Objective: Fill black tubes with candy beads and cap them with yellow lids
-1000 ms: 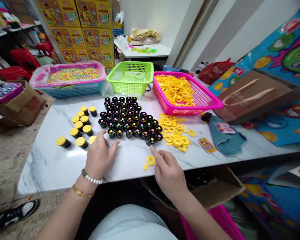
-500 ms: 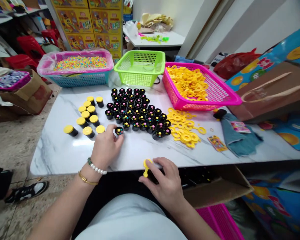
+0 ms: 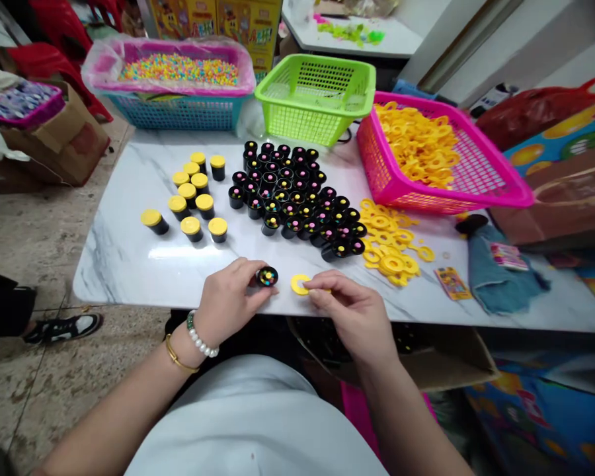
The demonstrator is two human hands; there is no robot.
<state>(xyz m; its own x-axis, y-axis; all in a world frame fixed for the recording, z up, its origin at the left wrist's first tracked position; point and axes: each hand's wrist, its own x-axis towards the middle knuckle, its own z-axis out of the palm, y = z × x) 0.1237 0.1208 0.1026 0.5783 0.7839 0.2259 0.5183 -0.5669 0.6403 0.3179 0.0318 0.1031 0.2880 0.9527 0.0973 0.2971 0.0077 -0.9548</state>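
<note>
My left hand (image 3: 229, 299) grips a small black cup (image 3: 267, 276) with coloured beads inside, near the front edge of the white marble table (image 3: 129, 258). My right hand (image 3: 354, 316) pinches a yellow ring lid (image 3: 300, 284) right beside that cup. Behind them stands a cluster of several open black cups (image 3: 297, 198) filled with beads. To the left stand several capped cups (image 3: 196, 198) with yellow lids. A loose pile of yellow lids (image 3: 389, 244) lies to the right of the cluster.
At the back stand a blue basket of coloured beads (image 3: 178, 73), a green basket (image 3: 317, 96) and a pink basket of yellow lids (image 3: 441, 155). A folded blue cloth (image 3: 503, 271) lies at right. Cardboard boxes sit at left and under the table.
My left hand took one black cup from the cluster and drew it to the front edge. My right hand picked up the yellow lid and brought it beside the cup.
</note>
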